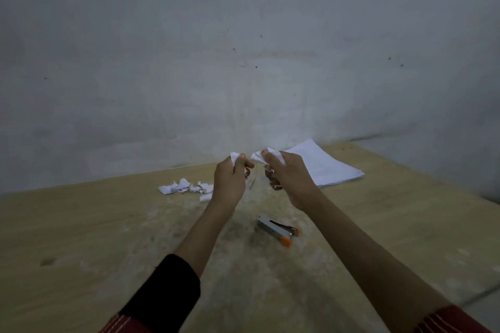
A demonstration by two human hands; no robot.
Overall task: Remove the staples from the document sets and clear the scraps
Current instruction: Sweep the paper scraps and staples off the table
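— What are we holding?
— Our left hand [230, 181] pinches a crumpled white scrap [234, 155] at its fingertips. Our right hand [289, 178] grips a second crumpled piece [259, 157] just beside it. Both are raised above the table [81, 224].
— And the rest?
— The pile of scraps [186, 187] lies on the table, left of our left hand. The stack of documents [322, 165] lies beyond our right hand, near the wall. The stapler [278, 230] rests lower down, between our forearms.

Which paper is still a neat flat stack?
The sheets at far right; the scraps at left are torn, the pieces in the left hand and right hand are crumpled.
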